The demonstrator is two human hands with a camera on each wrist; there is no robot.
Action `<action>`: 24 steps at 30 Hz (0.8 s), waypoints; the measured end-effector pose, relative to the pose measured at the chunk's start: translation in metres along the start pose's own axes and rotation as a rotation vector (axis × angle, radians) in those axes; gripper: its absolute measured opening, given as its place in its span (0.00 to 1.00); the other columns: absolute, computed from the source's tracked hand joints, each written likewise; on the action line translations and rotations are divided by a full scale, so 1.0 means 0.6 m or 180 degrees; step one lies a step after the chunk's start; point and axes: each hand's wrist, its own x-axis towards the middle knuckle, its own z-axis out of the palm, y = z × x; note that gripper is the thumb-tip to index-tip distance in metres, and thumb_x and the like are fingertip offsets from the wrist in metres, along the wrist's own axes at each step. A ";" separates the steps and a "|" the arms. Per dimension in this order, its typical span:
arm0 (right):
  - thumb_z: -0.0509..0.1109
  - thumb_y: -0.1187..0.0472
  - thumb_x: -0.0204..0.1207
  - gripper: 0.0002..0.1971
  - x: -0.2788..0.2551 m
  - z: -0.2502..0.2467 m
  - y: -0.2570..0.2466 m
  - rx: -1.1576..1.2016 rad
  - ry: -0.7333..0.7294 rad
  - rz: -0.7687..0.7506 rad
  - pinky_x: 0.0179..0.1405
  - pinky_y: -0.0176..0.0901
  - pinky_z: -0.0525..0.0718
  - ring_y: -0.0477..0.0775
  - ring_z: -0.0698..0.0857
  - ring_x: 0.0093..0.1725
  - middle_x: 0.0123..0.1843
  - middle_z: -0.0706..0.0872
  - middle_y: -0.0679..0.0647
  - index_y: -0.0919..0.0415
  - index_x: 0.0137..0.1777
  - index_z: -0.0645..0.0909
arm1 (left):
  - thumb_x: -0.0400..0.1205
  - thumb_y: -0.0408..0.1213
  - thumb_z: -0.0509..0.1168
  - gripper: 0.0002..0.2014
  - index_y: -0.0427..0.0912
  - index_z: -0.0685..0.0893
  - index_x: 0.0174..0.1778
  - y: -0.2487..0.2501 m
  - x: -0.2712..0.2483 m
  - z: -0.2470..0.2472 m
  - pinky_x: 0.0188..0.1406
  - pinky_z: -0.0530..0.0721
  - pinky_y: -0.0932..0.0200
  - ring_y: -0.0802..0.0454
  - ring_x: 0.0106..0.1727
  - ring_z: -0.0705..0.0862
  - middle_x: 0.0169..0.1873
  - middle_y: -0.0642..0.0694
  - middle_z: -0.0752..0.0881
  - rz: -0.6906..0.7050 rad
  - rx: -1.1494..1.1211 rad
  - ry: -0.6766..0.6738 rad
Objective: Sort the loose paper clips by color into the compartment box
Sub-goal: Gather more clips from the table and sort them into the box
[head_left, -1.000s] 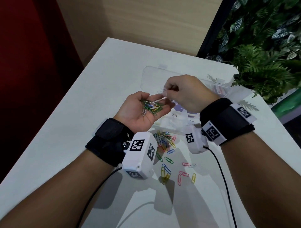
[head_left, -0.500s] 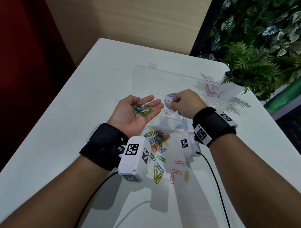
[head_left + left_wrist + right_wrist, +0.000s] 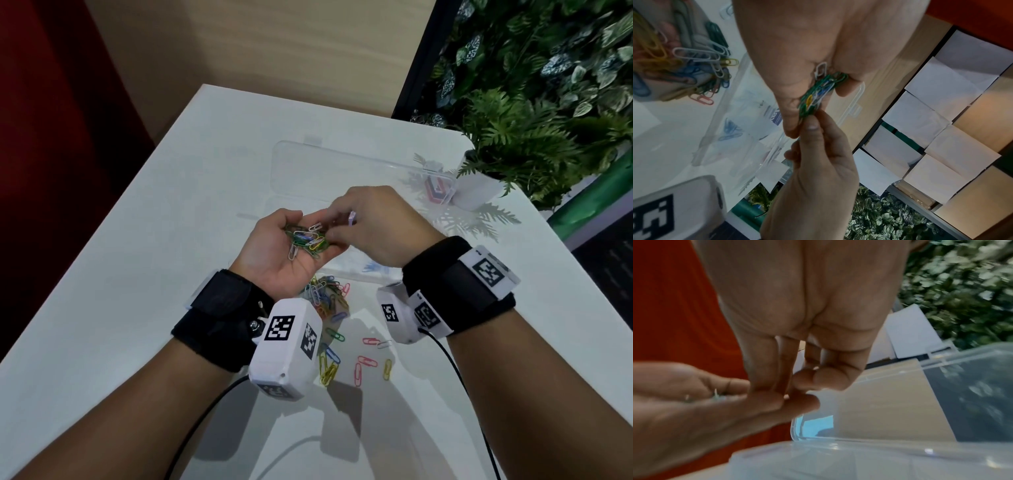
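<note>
My left hand [image 3: 298, 228] is palm up above the table, fingers curled round a bunch of paper clips [image 3: 306, 238], mostly green with white, blue and yellow ones. My right hand [image 3: 337, 222] reaches into that palm. In the left wrist view its thumb and forefinger [image 3: 810, 125] pinch the end of the green bunch [image 3: 816, 94]. The clear compartment box [image 3: 346, 263] lies under and behind my hands with its lid [image 3: 342, 171] open. Blue clips [image 3: 373, 266] show in one compartment and red ones [image 3: 435, 192] in a far one.
A heap of mixed clips [image 3: 325, 298] lies on the white table [image 3: 137, 274] just below my left wrist. Loose pink, yellow, green and blue clips [image 3: 366, 361] are scattered nearer me. A potted fern [image 3: 513, 147] stands at the back right corner.
Half a second ago my right hand was out over the box, away from the palm. It has come back to the left palm and now pinches at the bunch there.
</note>
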 end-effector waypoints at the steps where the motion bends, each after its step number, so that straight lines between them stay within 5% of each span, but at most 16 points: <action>1: 0.73 0.60 0.72 0.08 -0.001 0.001 -0.004 -0.0146 -0.0033 -0.0018 0.45 0.44 0.80 0.49 0.81 0.43 0.41 0.84 0.48 0.51 0.49 0.89 | 0.84 0.36 0.46 0.28 0.18 0.87 0.44 -0.002 -0.001 0.001 0.51 0.84 0.38 0.39 0.41 0.90 0.46 0.29 0.88 -0.0003 -0.0031 -0.0021; 6: 0.70 0.62 0.74 0.04 -0.011 0.010 -0.008 -0.0283 0.0124 -0.0015 0.40 0.43 0.77 0.52 0.80 0.43 0.42 0.86 0.51 0.57 0.46 0.85 | 0.86 0.36 0.45 0.31 0.24 0.88 0.29 -0.009 -0.005 0.003 0.58 0.81 0.42 0.41 0.40 0.89 0.37 0.32 0.90 0.0034 0.0054 0.0043; 10: 0.69 0.61 0.74 0.07 -0.012 0.009 -0.008 -0.0391 -0.0001 0.0036 0.44 0.46 0.81 0.51 0.81 0.46 0.44 0.87 0.50 0.56 0.49 0.87 | 0.85 0.36 0.45 0.30 0.23 0.88 0.33 -0.012 -0.003 0.002 0.57 0.84 0.40 0.42 0.38 0.88 0.36 0.34 0.89 -0.0009 0.0029 0.0005; 15: 0.70 0.63 0.73 0.06 -0.010 0.007 -0.010 -0.0337 0.0047 0.0042 0.41 0.44 0.80 0.53 0.82 0.44 0.43 0.87 0.52 0.55 0.47 0.85 | 0.85 0.34 0.48 0.27 0.24 0.86 0.29 -0.015 0.002 0.004 0.55 0.85 0.36 0.38 0.51 0.84 0.40 0.30 0.88 -0.0052 0.0002 0.0032; 20: 0.68 0.66 0.71 0.09 -0.010 0.006 -0.009 -0.0207 -0.0100 0.0098 0.35 0.43 0.79 0.57 0.81 0.40 0.41 0.85 0.53 0.53 0.48 0.77 | 0.84 0.34 0.49 0.16 0.27 0.80 0.46 -0.018 0.004 0.001 0.55 0.85 0.37 0.35 0.62 0.80 0.53 0.30 0.84 -0.0109 -0.0013 0.0066; 24: 0.69 0.65 0.71 0.09 -0.011 0.005 -0.011 -0.0307 -0.0037 0.0038 0.38 0.46 0.81 0.57 0.82 0.42 0.42 0.85 0.53 0.54 0.48 0.76 | 0.84 0.33 0.50 0.14 0.31 0.78 0.42 -0.021 0.007 0.001 0.52 0.84 0.33 0.35 0.58 0.82 0.46 0.30 0.86 -0.0067 -0.0029 0.0050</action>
